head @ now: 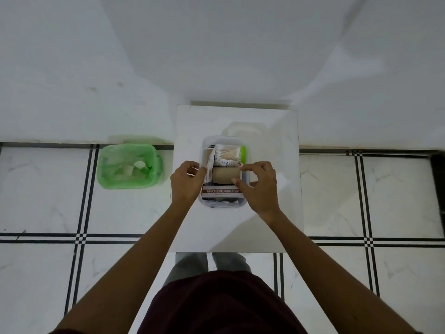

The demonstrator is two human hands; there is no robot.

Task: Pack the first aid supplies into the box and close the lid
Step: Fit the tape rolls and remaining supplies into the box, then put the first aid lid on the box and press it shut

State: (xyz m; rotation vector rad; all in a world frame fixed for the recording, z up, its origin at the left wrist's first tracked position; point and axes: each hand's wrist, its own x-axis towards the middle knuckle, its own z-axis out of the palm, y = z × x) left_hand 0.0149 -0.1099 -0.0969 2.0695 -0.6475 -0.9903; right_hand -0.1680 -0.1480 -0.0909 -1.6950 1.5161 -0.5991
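The clear box [224,205] stands in the middle of the white counter [269,213], open, and in it you see a tan bandage roll [225,175], a pack of cotton swabs [227,152] behind it and a carton of povidone-iodine ointment [221,192] in front of it. Your right hand [258,186] pinches the right end of the roll between thumb and fingers, and your left hand [187,180] grips the left wall of the box with curled fingers. The transparent lid [245,129] lies just behind the box, and a green bin [128,166] stands on the floor to the left of the counter.
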